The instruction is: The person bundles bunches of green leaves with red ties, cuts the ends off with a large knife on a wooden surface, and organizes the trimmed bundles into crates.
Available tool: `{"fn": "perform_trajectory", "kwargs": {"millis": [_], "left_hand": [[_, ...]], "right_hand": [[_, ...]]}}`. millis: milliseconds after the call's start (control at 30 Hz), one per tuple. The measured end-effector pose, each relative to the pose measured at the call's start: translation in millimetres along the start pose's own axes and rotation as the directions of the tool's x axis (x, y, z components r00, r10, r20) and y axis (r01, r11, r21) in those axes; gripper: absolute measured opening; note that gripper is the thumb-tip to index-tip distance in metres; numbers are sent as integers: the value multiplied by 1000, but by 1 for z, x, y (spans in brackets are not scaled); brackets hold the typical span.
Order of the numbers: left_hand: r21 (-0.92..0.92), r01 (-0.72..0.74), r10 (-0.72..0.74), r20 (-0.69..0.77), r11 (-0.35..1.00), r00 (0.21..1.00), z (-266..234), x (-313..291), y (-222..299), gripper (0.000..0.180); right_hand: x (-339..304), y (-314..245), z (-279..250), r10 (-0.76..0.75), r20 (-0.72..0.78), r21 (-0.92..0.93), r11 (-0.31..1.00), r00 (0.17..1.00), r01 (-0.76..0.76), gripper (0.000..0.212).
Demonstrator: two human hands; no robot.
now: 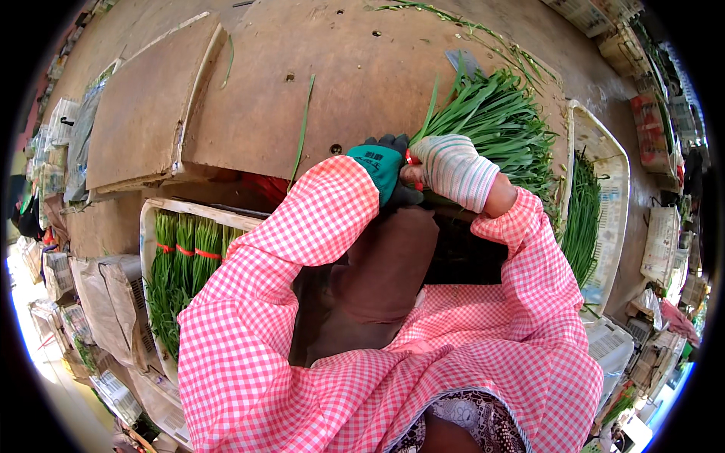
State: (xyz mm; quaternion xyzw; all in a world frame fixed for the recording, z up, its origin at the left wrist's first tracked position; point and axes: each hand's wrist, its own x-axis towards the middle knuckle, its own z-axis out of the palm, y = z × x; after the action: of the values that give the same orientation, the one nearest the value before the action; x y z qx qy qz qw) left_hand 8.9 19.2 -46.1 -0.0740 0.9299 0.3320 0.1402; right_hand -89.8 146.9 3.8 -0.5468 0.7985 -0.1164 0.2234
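My left hand (381, 171), in a green and dark glove, is closed at the table's near edge; what its fingers hold is hidden. Right against it, my right hand (455, 169) wears a pale striped glove with bare fingertips. Its fingers pinch a narrow red band (411, 158) between the two hands. A large heap of long green flat-leaved stalks (502, 124), like garlic chives, lies on the table just beyond and right of my right hand. A grey flat blade-like piece (464, 63) shows partly behind the heap.
The brown wooden table (257, 98) carries a loose leaf (304, 124) and scattered trimmings (483, 34). At left, a white crate (204, 214) holds several red-banded bunches (183, 249). A white crate (610, 196) at right holds loose greens (580, 219). A raised board (155, 98) lies at far left.
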Motion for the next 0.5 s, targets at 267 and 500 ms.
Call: {"fn": "perform_trajectory", "kwargs": {"millis": [267, 500], "left_hand": [[-216, 192, -188, 38, 957, 981, -34, -64, -14, 93], [-853, -18, -432, -283, 522, 857, 53, -131, -68, 59]], "right_hand": [[-32, 21, 19, -135, -368, -36, 991, 920, 131, 25], [-64, 23, -7, 85, -501, 222, 974, 861, 33, 22]]}}
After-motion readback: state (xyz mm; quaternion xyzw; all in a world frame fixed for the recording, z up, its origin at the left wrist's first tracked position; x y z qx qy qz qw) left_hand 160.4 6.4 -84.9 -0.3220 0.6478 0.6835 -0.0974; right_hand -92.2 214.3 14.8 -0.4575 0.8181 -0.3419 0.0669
